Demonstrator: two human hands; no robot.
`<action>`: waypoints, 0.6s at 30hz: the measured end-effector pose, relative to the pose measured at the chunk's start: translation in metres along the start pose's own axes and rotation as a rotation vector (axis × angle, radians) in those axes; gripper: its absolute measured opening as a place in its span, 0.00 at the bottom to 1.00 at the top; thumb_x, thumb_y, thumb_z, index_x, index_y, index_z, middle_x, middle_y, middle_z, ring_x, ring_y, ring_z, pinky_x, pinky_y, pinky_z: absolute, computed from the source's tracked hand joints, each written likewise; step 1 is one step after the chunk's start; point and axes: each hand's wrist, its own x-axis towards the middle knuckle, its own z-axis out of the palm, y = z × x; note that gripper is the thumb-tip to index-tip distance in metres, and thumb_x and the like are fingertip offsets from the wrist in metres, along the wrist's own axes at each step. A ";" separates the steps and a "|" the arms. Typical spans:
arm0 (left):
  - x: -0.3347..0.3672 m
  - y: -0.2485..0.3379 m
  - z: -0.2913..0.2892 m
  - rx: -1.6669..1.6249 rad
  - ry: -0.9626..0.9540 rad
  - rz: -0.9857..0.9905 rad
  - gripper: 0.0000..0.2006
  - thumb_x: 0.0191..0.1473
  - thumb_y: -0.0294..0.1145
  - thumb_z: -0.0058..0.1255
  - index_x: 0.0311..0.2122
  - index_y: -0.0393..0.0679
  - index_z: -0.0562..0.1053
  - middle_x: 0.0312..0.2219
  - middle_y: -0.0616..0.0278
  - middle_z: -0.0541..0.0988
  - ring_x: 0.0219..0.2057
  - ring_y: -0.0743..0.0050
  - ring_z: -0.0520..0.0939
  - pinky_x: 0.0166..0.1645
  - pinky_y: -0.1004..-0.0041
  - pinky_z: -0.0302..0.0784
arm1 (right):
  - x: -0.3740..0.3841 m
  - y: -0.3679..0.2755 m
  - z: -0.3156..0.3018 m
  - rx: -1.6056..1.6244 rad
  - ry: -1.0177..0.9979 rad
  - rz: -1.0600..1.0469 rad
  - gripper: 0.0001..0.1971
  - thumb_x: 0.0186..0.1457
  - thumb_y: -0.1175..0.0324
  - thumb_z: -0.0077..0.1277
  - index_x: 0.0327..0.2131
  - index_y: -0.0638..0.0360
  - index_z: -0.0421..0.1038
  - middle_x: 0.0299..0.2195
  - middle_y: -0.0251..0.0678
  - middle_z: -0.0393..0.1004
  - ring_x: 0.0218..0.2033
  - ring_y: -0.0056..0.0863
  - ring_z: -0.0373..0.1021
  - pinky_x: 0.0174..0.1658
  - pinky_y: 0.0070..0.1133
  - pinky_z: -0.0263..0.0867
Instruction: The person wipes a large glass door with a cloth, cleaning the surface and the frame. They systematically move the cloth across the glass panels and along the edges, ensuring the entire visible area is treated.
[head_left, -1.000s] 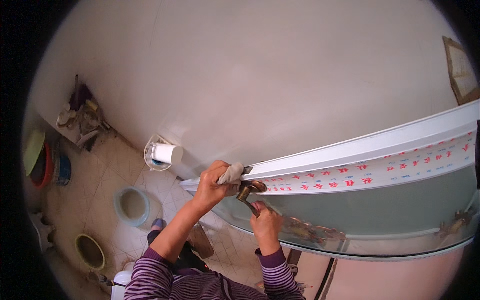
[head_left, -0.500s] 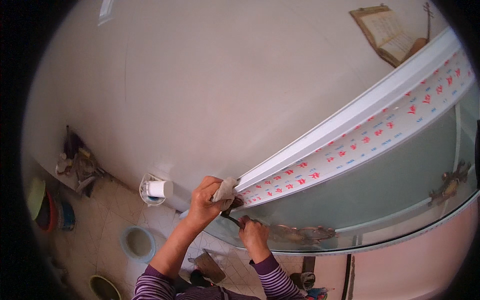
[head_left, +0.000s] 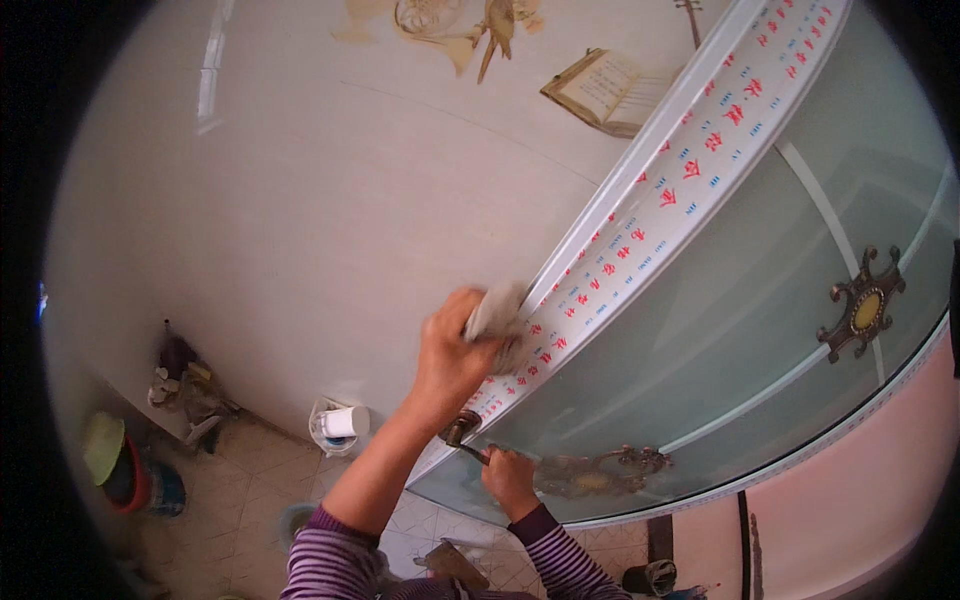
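A pale grey rag (head_left: 494, 312) is bunched in my left hand (head_left: 447, 350), the fingers closed round it. The rag presses against the edge of a door, over white protective film (head_left: 690, 170) printed in red and blue. Lower on the same edge sits a dark bronze lever handle (head_left: 461, 428). My right hand (head_left: 511, 483) is wrapped round the handle's free end. Greenish frosted glass (head_left: 650, 370) fills the door, with ornate bronze fittings (head_left: 864, 304) on its white bars.
Beyond the door edge stands a light wall (head_left: 330, 200) with a painted open book (head_left: 610, 92). On the tiled floor are a white bin (head_left: 338, 424), a partly hidden pale blue basin (head_left: 296, 522) and several coloured buckets (head_left: 165, 490). A bundle of dark items (head_left: 185, 385) lies by the wall.
My left hand and the rag have moved up the door edge, away from the handle. My right hand stays on the handle. The view has shifted, showing more of the wall painting.
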 end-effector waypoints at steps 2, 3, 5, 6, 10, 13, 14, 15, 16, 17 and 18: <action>0.021 0.018 0.004 -0.116 -0.017 -0.050 0.09 0.40 0.19 0.57 0.30 0.37 0.73 0.25 0.64 0.78 0.26 0.78 0.75 0.33 0.75 0.71 | -0.001 0.004 0.004 -0.006 0.024 0.001 0.09 0.53 0.65 0.46 0.27 0.57 0.74 0.21 0.45 0.75 0.25 0.45 0.74 0.29 0.39 0.68; 0.024 0.016 0.006 -0.299 -0.061 -0.158 0.08 0.42 0.20 0.56 0.32 0.37 0.74 0.28 0.67 0.79 0.30 0.81 0.76 0.36 0.77 0.73 | 0.000 0.009 0.009 -0.008 0.059 -0.005 0.08 0.52 0.65 0.48 0.27 0.57 0.74 0.21 0.45 0.75 0.24 0.46 0.74 0.29 0.39 0.68; 0.021 -0.001 -0.006 -0.609 -0.066 -0.276 0.12 0.47 0.20 0.54 0.40 0.37 0.74 0.33 0.64 0.79 0.35 0.75 0.79 0.42 0.76 0.75 | 0.002 -0.001 0.004 -0.038 0.022 0.012 0.07 0.50 0.66 0.50 0.29 0.57 0.75 0.23 0.46 0.76 0.26 0.47 0.74 0.30 0.39 0.68; 0.015 -0.010 -0.011 -0.739 -0.056 -0.362 0.15 0.48 0.19 0.52 0.44 0.36 0.72 0.37 0.61 0.79 0.39 0.72 0.79 0.44 0.74 0.76 | 0.002 -0.002 -0.003 -0.046 0.011 0.019 0.08 0.49 0.65 0.51 0.30 0.58 0.75 0.23 0.46 0.76 0.27 0.48 0.74 0.31 0.39 0.68; -0.030 -0.019 -0.032 -1.290 0.021 -0.423 0.28 0.53 0.25 0.52 0.58 0.39 0.58 0.53 0.53 0.69 0.51 0.58 0.74 0.55 0.60 0.72 | -0.008 0.000 -0.029 0.076 -0.027 -0.054 0.11 0.48 0.63 0.55 0.33 0.60 0.72 0.27 0.48 0.76 0.31 0.49 0.73 0.33 0.39 0.68; -0.067 -0.033 -0.042 -1.541 -0.089 -0.548 0.29 0.53 0.34 0.54 0.59 0.42 0.58 0.54 0.54 0.68 0.54 0.56 0.71 0.59 0.55 0.66 | -0.023 0.000 -0.060 0.107 -0.068 -0.144 0.19 0.47 0.65 0.58 0.42 0.61 0.69 0.34 0.50 0.76 0.35 0.52 0.72 0.36 0.39 0.69; -0.078 -0.039 -0.047 -1.463 -0.008 -0.628 0.29 0.54 0.35 0.53 0.59 0.42 0.57 0.54 0.54 0.68 0.55 0.56 0.70 0.59 0.55 0.66 | -0.024 -0.003 -0.073 0.183 -0.085 -0.148 0.20 0.48 0.63 0.57 0.44 0.62 0.69 0.35 0.49 0.76 0.37 0.49 0.72 0.38 0.37 0.69; -0.088 -0.044 -0.050 -1.481 0.000 -0.672 0.29 0.54 0.35 0.52 0.59 0.42 0.57 0.54 0.53 0.68 0.55 0.55 0.70 0.59 0.54 0.66 | -0.026 -0.002 -0.082 0.255 -0.103 -0.144 0.22 0.50 0.62 0.57 0.46 0.62 0.68 0.37 0.47 0.76 0.38 0.47 0.73 0.39 0.35 0.69; -0.097 -0.048 -0.055 -1.500 0.007 -0.718 0.29 0.55 0.35 0.51 0.59 0.43 0.57 0.54 0.53 0.68 0.54 0.55 0.71 0.59 0.54 0.66 | -0.027 -0.004 -0.093 0.327 -0.120 -0.137 0.23 0.52 0.60 0.56 0.48 0.63 0.67 0.38 0.46 0.76 0.39 0.45 0.73 0.41 0.33 0.69; -0.109 -0.049 -0.057 -1.477 0.012 -0.742 0.28 0.55 0.35 0.51 0.59 0.43 0.57 0.54 0.53 0.68 0.54 0.54 0.71 0.59 0.54 0.66 | -0.030 -0.006 -0.110 0.500 -0.081 -0.106 0.23 0.54 0.59 0.54 0.50 0.63 0.67 0.39 0.44 0.76 0.39 0.41 0.73 0.41 0.30 0.68; -0.121 -0.050 -0.063 -1.447 0.021 -0.760 0.28 0.55 0.35 0.51 0.59 0.44 0.57 0.54 0.52 0.68 0.54 0.54 0.71 0.59 0.53 0.67 | -0.030 -0.013 -0.128 0.676 -0.042 -0.081 0.24 0.56 0.57 0.52 0.51 0.63 0.66 0.40 0.42 0.76 0.40 0.37 0.73 0.42 0.28 0.68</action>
